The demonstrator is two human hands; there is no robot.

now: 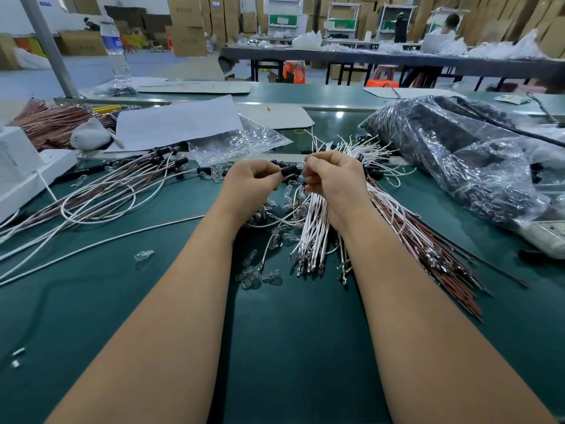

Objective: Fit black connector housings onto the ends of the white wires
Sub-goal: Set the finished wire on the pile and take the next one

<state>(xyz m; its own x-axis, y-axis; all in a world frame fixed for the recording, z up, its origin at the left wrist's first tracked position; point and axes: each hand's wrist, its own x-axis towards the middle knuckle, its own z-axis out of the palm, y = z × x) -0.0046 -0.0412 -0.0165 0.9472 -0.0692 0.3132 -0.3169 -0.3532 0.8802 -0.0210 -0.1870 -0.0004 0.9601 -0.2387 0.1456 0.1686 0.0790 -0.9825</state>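
My left hand (pixel 251 182) pinches a small black connector housing (pixel 289 170) between thumb and fingers. My right hand (pixel 331 179) sits right beside it, fingertips pinched at the housing's right end on something small and pale that I cannot make out. A bundle of white wires (pixel 312 231) with metal terminals hangs from under my right palm down onto the green mat (pixel 290 332). More white wire ends (pixel 363 148) fan out behind my right hand. Loose black housings (pixel 282 163) lie just behind my fingers.
Small clear glass bulbs (pixel 260 275) lie scattered below my hands. Finished brown and white wires with housings (pixel 122 185) spread at the left. A clear bag of black parts (pixel 458 151) fills the right. Brown wires (pixel 434 249) run along the right. A white device (pixel 21 166) stands far left.
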